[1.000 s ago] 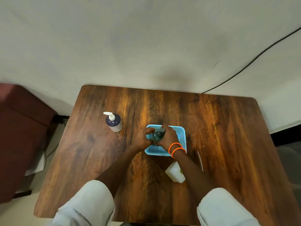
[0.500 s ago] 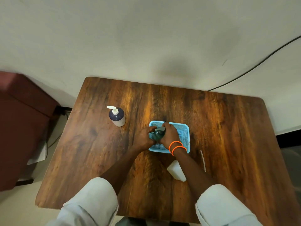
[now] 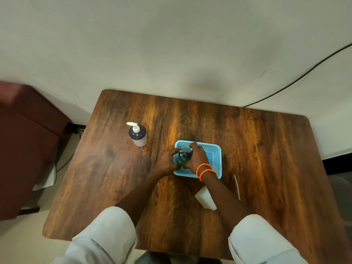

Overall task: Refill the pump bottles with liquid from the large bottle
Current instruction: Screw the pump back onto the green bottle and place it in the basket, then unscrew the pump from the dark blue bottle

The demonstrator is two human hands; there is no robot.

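Fingers of both hands curl around the dark pump bottle (image 3: 183, 156) standing in the blue basket (image 3: 214, 155): the left hand (image 3: 167, 161) grips its body, the right hand (image 3: 196, 156) holds the pump head, probably turning it, though direction is unclear. The white large bottle (image 3: 204, 198) lies near, under the right forearm. A second pump bottle (image 3: 137, 134) stands well apart. Next, seat or free the pump squarely.
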